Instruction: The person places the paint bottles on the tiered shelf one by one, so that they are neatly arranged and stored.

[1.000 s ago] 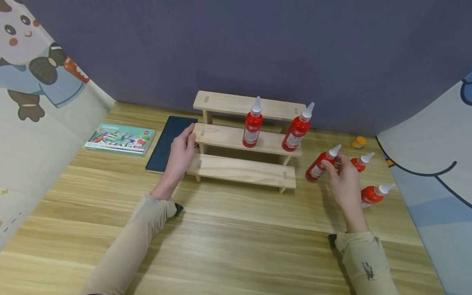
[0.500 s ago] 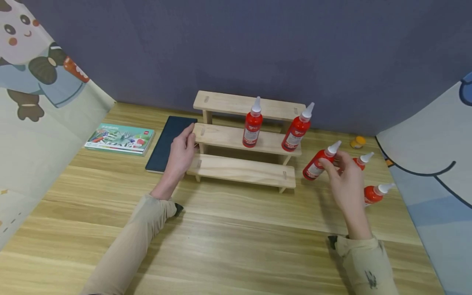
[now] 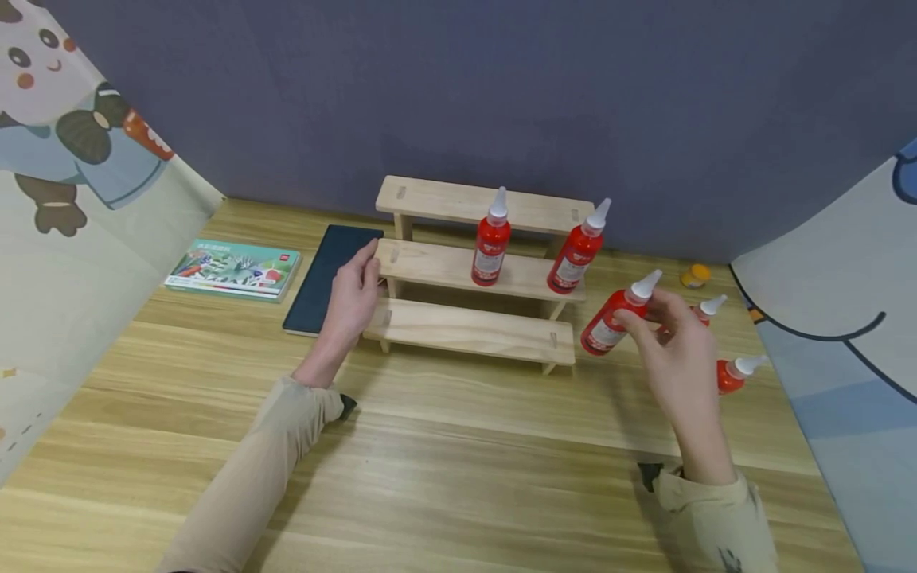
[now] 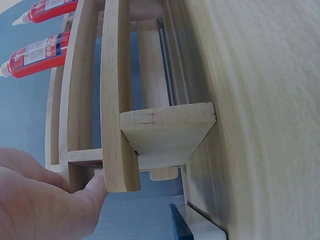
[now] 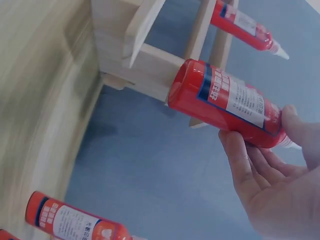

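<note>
A three-tier wooden rack (image 3: 466, 330) stands against the back wall, with two red bottles (image 3: 491, 247) (image 3: 575, 259) upright on its middle tier. The left hand (image 3: 353, 298) grips the left end of that middle tier; in the left wrist view its thumb and fingers (image 4: 45, 200) lie around the board's end. To the right of the rack, the right hand (image 3: 680, 358) pinches a red bottle (image 3: 609, 322) near its white cap. In the right wrist view this bottle (image 5: 230, 102) is tilted, its base off the table, beside the rack.
Two more red bottles (image 3: 729, 376) (image 3: 705, 310) stand at the right, partly behind the right hand. A small yellow-capped jar (image 3: 696, 276) sits near the back wall. Left of the rack lie a dark notebook (image 3: 325, 274) and a green illustrated book (image 3: 236, 270).
The right hand has moved a little to the left with its bottle, towards the rack's right end. The left hand, the rack and the bottles on it have stayed in place.
</note>
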Demonstrator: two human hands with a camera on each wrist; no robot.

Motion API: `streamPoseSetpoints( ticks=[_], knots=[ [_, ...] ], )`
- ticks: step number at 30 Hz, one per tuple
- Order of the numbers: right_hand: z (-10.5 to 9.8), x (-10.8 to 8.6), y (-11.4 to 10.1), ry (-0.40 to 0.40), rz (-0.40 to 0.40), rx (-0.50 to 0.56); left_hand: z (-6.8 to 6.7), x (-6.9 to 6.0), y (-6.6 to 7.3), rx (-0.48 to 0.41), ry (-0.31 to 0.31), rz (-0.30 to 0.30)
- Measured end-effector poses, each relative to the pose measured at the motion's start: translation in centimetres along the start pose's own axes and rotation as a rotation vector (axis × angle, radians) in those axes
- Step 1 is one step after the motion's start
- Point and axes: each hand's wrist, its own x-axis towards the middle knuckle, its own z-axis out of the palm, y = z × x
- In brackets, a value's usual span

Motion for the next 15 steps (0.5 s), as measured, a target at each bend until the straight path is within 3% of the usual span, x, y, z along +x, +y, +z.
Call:
streamPoseSetpoints(
  ticks=[15],
  knots=[
    [0.4,-0.1,-1.8,0.006,-0.055,0.046,0.1,0.0,0.0,-0.004,0.004,0.0]
  ],
)
